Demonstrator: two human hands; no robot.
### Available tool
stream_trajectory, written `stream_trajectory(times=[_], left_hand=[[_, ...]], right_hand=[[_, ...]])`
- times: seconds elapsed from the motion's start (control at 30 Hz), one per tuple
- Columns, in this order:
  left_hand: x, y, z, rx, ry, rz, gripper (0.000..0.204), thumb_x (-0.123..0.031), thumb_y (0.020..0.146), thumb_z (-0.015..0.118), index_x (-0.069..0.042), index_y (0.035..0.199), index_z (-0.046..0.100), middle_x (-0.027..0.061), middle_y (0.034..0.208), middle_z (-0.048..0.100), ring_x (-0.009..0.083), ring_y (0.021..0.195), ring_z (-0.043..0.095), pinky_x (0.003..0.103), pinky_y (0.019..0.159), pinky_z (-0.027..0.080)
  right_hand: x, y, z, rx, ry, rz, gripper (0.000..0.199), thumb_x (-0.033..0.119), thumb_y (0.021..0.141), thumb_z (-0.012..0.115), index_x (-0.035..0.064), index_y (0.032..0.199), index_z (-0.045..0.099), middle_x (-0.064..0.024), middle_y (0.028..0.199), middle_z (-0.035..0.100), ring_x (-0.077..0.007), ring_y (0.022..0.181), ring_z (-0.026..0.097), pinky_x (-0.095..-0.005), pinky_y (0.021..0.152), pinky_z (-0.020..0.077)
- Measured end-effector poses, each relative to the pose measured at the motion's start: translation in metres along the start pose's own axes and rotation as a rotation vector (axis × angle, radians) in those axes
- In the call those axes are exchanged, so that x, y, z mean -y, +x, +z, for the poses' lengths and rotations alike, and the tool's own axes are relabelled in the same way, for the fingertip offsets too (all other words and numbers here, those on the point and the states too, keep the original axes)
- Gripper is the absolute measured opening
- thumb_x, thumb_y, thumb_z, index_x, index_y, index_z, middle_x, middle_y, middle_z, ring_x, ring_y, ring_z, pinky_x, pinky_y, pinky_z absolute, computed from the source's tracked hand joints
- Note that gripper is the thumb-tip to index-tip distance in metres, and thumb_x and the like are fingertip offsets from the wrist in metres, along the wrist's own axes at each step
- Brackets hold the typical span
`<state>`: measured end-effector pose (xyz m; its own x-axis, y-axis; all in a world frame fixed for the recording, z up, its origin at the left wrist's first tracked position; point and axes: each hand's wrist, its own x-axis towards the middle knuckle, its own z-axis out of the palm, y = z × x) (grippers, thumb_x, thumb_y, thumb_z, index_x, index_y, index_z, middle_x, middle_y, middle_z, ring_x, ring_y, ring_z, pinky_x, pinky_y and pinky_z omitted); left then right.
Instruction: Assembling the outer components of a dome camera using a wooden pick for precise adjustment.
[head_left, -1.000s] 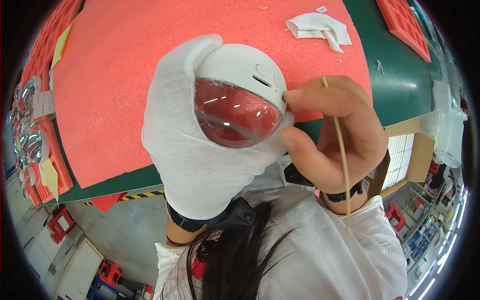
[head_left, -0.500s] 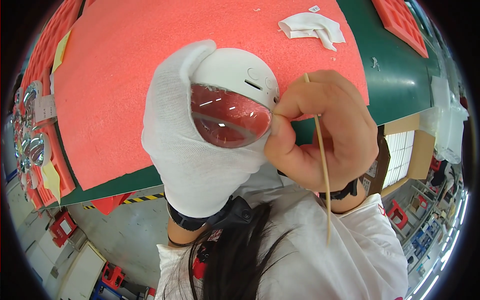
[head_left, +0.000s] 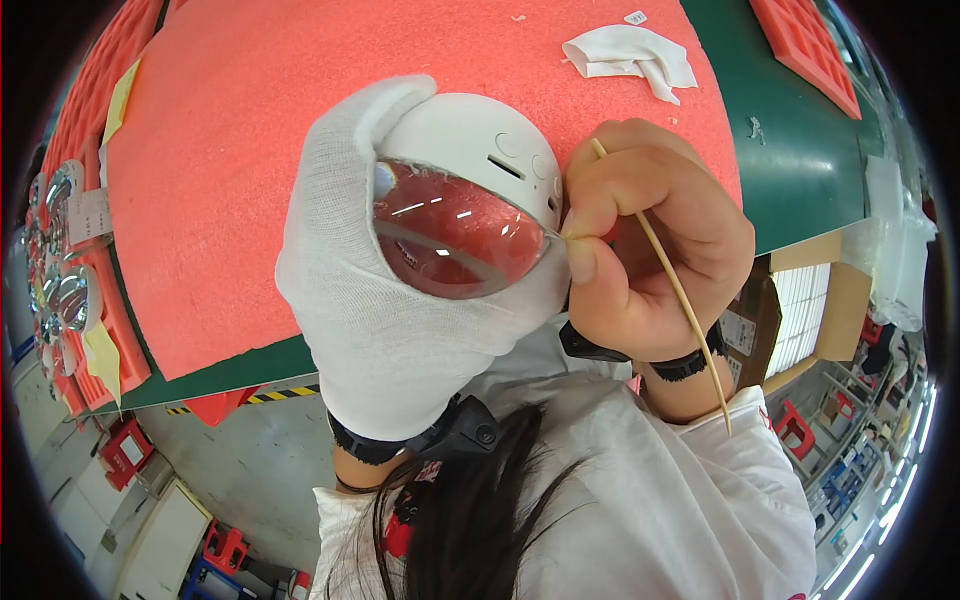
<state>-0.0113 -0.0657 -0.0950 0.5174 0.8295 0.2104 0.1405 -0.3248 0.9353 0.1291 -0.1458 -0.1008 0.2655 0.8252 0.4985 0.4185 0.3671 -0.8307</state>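
My left hand (head_left: 345, 270), in a white knit glove, is wrapped round a rounded white plastic device (head_left: 450, 125) with buttons and a dark slot. A clear curved cover (head_left: 460, 235) fills the device's front, and the red mat shows through it. My bare right hand (head_left: 660, 230) is closed beside the cover's right tip, thumb and forefinger pinched together. A thin strand seems to run from the pinch to the cover's edge; it is too small to name. A thin wooden stick (head_left: 672, 270) is held slantwise in the same hand's curled fingers.
A red foam mat (head_left: 230, 200) lies on the green table (head_left: 800, 170). On it rests a crumpled white cloth (head_left: 635, 55). Shiny round parts (head_left: 75, 300) sit in red foam trays at the left. An open cardboard box (head_left: 845, 290) stands at the right.
My right hand has drawn slightly right, off the cover's tip. The wooden stick has swung, its lower end further right. My left hand still holds the device, shifted slightly left.
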Motion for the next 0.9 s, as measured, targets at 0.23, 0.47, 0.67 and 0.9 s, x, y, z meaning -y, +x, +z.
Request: stream_trajectory(times=[0.23,0.47,0.67,0.9], left_hand=[[0.003,0.0,0.001,0.015,-0.08,-0.036,0.078,-0.001,0.058,0.082,-0.005,0.128,0.049,0.0069,0.108,0.06,0.0166,0.098,0.061,0.031,0.086,0.051],[0.001,0.004,-0.006,0.074,-0.015,-0.034,0.08,-0.003,0.057,0.083,-0.005,0.129,0.048,0.0072,0.108,0.06,0.017,0.098,0.061,0.032,0.087,0.051],[0.002,0.006,-0.012,0.083,0.0,-0.01,0.081,-0.005,0.057,0.084,-0.005,0.129,0.048,0.0078,0.109,0.061,0.0175,0.099,0.062,0.032,0.087,0.052],[0.003,0.005,-0.01,0.093,-0.091,-0.053,0.081,-0.006,0.059,0.087,-0.004,0.129,0.047,0.0076,0.109,0.061,0.018,0.1,0.062,0.032,0.087,0.052]], right_hand=[[-0.007,-0.001,-0.002,0.008,0.089,-0.024,0.012,0.005,0.075,0.067,-0.0022,0.08,0.058,-0.0079,0.075,0.054,-0.0163,0.066,0.05,-0.0255,0.059,0.0394],[-0.013,-0.001,-0.005,0.047,0.191,-0.058,0.013,0.009,0.077,0.066,-0.0011,0.079,0.057,-0.0077,0.074,0.054,-0.0157,0.063,0.049,-0.0257,0.058,0.0401],[-0.011,-0.003,-0.007,0.078,0.259,-0.026,0.014,0.009,0.079,0.065,-0.0017,0.084,0.058,-0.0099,0.077,0.056,-0.017,0.065,0.052,-0.0266,0.06,0.043],[0.005,-0.003,0.003,-0.2,0.133,0.028,0.022,0.004,0.077,0.07,-0.0051,0.095,0.063,-0.0137,0.084,0.061,-0.021,0.071,0.058,-0.0294,0.063,0.0474]])
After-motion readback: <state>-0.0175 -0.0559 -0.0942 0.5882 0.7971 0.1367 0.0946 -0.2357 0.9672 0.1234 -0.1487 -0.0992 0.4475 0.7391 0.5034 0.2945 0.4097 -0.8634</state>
